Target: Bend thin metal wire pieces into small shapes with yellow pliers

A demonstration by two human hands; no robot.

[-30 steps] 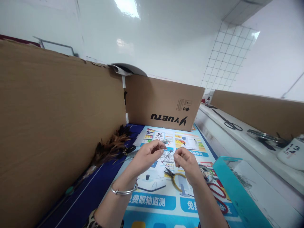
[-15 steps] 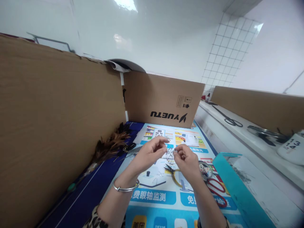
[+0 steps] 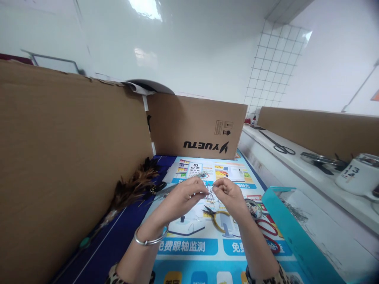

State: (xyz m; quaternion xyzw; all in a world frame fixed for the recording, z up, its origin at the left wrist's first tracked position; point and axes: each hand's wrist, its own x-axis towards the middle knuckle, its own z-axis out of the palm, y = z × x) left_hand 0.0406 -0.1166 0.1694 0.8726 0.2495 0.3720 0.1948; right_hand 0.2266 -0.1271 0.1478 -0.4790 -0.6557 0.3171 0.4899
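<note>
A small openwork piece of thin bent wire point(image 3: 211, 196) hangs between my two hands above the printed sheet. My left hand point(image 3: 187, 194), with a silver bangle at the wrist, has its thumb and fingertips closed at the piece's left side. From the right, my right hand point(image 3: 230, 195) pinches its upper part between thumb and forefinger. The exact points of contact are too small to make out. Just below lie pliers with yellow handles point(image 3: 218, 225), their dark jaws pointing left. A bundle of thin wires point(image 3: 199, 174) lies behind my left hand.
Red-handled scissors point(image 3: 268, 230) and a round tin point(image 3: 253, 209) lie beside my right forearm. A turquoise box point(image 3: 275, 213) with wire pieces stands at right. Brown feathers point(image 3: 133, 179) lie left, along a cardboard wall point(image 3: 74, 150). A white mug point(image 3: 355, 175) stands on the ledge.
My left fingers have come in closer to the wire piece, and the gap between my hands has narrowed. The view has shifted slightly, so the surroundings appear further left.
</note>
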